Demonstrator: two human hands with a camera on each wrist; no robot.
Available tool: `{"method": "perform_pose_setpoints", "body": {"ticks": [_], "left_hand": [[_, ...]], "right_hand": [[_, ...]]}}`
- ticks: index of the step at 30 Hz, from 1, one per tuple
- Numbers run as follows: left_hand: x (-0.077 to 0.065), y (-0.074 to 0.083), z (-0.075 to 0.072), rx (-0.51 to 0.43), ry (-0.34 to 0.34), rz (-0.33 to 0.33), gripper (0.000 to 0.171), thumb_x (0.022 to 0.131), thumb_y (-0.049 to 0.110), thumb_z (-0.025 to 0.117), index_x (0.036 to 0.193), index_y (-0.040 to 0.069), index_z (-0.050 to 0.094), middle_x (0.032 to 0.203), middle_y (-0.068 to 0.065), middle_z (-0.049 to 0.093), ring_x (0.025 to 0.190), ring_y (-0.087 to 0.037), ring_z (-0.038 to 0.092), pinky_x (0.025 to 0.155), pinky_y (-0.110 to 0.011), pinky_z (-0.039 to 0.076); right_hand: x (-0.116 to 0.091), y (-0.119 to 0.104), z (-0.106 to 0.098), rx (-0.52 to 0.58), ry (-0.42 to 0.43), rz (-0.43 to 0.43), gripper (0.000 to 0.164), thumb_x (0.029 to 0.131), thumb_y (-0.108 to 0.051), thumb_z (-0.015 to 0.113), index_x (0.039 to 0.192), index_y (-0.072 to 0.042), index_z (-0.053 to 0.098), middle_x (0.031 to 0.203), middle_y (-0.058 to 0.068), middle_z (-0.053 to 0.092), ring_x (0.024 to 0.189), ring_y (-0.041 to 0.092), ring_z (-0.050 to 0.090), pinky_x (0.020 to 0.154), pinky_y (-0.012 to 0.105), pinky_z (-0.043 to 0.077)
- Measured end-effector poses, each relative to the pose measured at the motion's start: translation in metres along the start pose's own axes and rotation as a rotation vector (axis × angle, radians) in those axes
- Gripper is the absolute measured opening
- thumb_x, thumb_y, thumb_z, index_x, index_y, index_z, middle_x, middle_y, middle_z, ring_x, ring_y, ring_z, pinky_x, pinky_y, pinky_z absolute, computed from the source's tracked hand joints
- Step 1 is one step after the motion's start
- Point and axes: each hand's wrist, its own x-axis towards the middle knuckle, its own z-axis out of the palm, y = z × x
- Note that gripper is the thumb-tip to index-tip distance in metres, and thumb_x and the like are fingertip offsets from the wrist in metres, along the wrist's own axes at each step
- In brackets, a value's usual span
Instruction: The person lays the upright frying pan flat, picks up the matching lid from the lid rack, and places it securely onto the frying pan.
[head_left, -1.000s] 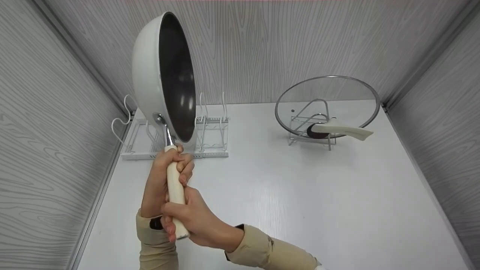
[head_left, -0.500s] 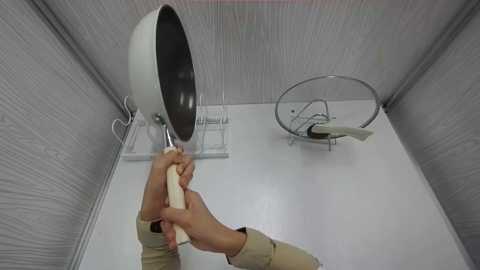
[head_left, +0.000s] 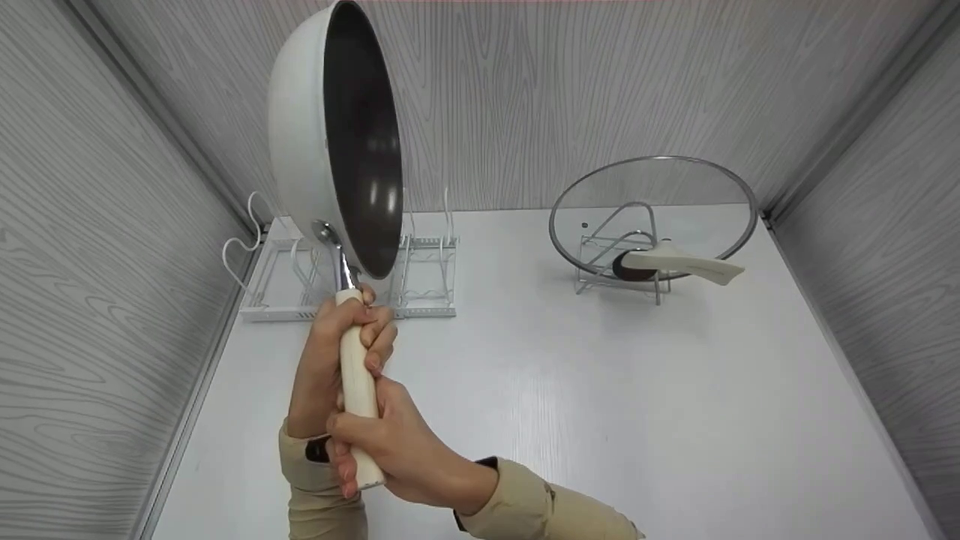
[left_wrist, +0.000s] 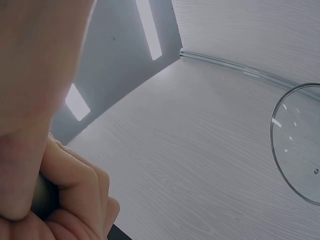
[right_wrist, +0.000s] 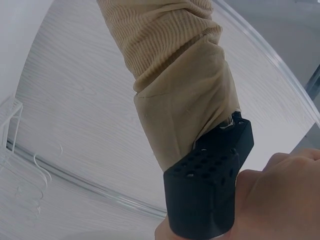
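A deep white frying pan [head_left: 300, 127] with a dark inside stands on edge in the head view, its cream handle [head_left: 358, 390] pointing down toward the person. My left hand [head_left: 341, 341] grips the handle close to its metal neck. Lower down, my right hand [head_left: 409, 442] holds the handle's end, thumb across it. Behind the pan is a white wire rack [head_left: 431, 311]; whether they touch, I cannot tell. The left wrist view shows curled fingers [left_wrist: 75, 200] of a hand. In the right wrist view, part of a hand [right_wrist: 285, 195] lies beside a beige sleeve [right_wrist: 185, 110].
At the right, a glass lid [head_left: 705, 195] with a steel rim and cream handle [head_left: 686, 262] leans in a small wire stand [head_left: 660, 289]. Grey wood-patterned walls [head_left: 480, 97] enclose the white tabletop [head_left: 600, 412] at the back and both sides.
The pan has risen slightly in the head view and shifted a little to the right. Both hands have moved right with it, keeping their grip. The lid has stayed in its stand.
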Motion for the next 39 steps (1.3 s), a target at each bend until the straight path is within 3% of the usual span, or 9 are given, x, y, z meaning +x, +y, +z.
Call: {"method": "perform_pose_setpoints", "body": {"ticks": [4, 13, 19, 26, 39], "left_hand": [[0.001, -0.001, 0.001, 0.024, -0.006, 0.000, 0.014, 0.094, -0.006, 0.034, 0.092, 0.008, 0.035, 0.057, 0.000, 0.043, 0.040, -0.010, 0.050, 0.037, -0.016, 0.040], [0.007, -0.005, 0.001, -0.030, -0.023, -0.002, 0.016, 0.093, -0.006, 0.028, 0.089, 0.007, 0.037, 0.057, -0.001, 0.041, 0.040, -0.011, 0.050, 0.036, -0.016, 0.040], [0.012, -0.006, 0.000, -0.035, -0.057, 0.000, 0.017, 0.092, -0.006, 0.026, 0.087, 0.006, 0.038, 0.056, -0.001, 0.042, 0.039, -0.012, 0.050, 0.036, -0.016, 0.039], [0.015, -0.009, 0.001, -0.039, -0.027, -0.018, 0.013, 0.092, -0.005, 0.027, 0.092, 0.005, 0.035, 0.057, -0.001, 0.042, 0.039, -0.011, 0.049, 0.035, -0.017, 0.040], [0.018, -0.013, 0.002, 0.028, -0.021, -0.027, 0.011, 0.094, -0.004, 0.032, 0.094, 0.007, 0.035, 0.057, 0.001, 0.042, 0.040, -0.010, 0.049, 0.038, -0.015, 0.037]], "right_hand": [[-0.001, -0.001, 0.000, 0.005, 0.009, -0.011, 0.010, 0.089, 0.001, 0.049, 0.093, -0.006, 0.043, 0.053, 0.000, 0.052, 0.040, 0.007, 0.050, 0.038, 0.022, 0.047], [-0.001, -0.003, -0.005, -0.029, 0.023, 0.020, 0.009, 0.091, -0.002, 0.050, 0.096, -0.005, 0.042, 0.055, -0.001, 0.053, 0.041, 0.006, 0.052, 0.039, 0.021, 0.047], [0.000, -0.004, -0.007, -0.005, 0.019, -0.004, 0.011, 0.090, -0.001, 0.049, 0.097, -0.004, 0.041, 0.055, -0.001, 0.053, 0.041, 0.006, 0.053, 0.039, 0.021, 0.048], [0.000, -0.004, -0.011, 0.008, 0.008, -0.027, 0.014, 0.091, 0.000, 0.049, 0.101, -0.004, 0.040, 0.055, 0.000, 0.053, 0.043, 0.006, 0.054, 0.040, 0.020, 0.048], [-0.001, -0.007, -0.017, -0.021, 0.016, -0.058, 0.007, 0.090, -0.001, 0.048, 0.092, -0.005, 0.043, 0.054, -0.002, 0.054, 0.043, 0.006, 0.055, 0.039, 0.021, 0.048]]}}
